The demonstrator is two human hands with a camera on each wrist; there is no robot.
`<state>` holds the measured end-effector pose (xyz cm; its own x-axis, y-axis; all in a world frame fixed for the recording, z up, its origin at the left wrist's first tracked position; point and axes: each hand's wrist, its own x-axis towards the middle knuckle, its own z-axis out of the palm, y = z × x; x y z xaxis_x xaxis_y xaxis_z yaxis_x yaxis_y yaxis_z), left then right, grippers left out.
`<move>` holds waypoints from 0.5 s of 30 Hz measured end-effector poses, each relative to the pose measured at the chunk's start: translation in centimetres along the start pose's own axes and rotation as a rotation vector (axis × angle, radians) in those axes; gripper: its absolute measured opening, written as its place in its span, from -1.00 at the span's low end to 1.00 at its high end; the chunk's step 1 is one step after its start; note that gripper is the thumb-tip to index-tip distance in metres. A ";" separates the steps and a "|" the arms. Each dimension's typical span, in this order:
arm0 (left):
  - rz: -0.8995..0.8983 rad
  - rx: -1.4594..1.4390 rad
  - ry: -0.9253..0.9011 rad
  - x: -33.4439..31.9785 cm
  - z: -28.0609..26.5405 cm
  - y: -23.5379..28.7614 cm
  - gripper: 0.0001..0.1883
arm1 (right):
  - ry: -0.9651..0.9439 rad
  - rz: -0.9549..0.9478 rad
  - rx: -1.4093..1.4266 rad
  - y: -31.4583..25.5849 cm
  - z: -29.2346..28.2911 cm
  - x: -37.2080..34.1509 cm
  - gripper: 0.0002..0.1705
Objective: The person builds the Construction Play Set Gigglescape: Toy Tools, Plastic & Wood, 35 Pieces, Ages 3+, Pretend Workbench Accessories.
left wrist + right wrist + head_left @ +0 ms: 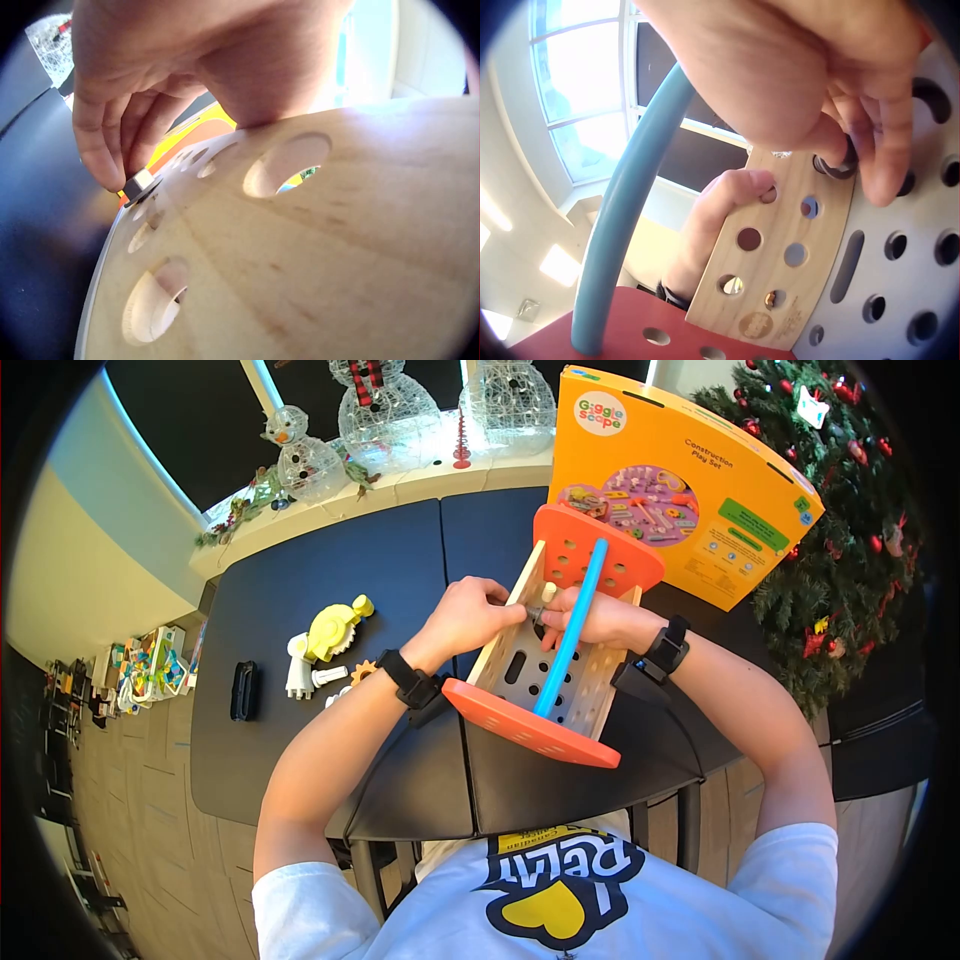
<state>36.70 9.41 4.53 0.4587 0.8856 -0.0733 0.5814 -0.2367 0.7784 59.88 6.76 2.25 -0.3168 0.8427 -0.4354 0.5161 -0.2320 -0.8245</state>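
1. Head: toy toolbox of pale wood with orange ends (530, 722), at the black desk (390, 565); can't tell if fully resting. Left hand (468, 622) grips its side; right hand (606, 618) reaches inside. Looks light, stiff; lift by blue rod handle (572, 630).
2. Left wrist: fingertips on small grey-white blocky piece (139, 184), outside perforated wooden panel (337, 247). Panel likely rigid; steady at top edge.
3. Right wrist: right hand pinches dark grey round ring (837, 166) near panel's inner face. Probably hard, easily dropped; hold by rim.
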 end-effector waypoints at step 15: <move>-0.018 -0.008 -0.011 0.0 0.0 0.0 -0.42 | 0.147 -0.069 0.227 -0.6 0.0 -0.7 -0.78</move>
<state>36.67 9.42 4.55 0.4552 0.8854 -0.0944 0.5842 -0.2170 0.7821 59.78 6.25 3.05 -0.2178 0.9176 -0.3325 0.3008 -0.2610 -0.9173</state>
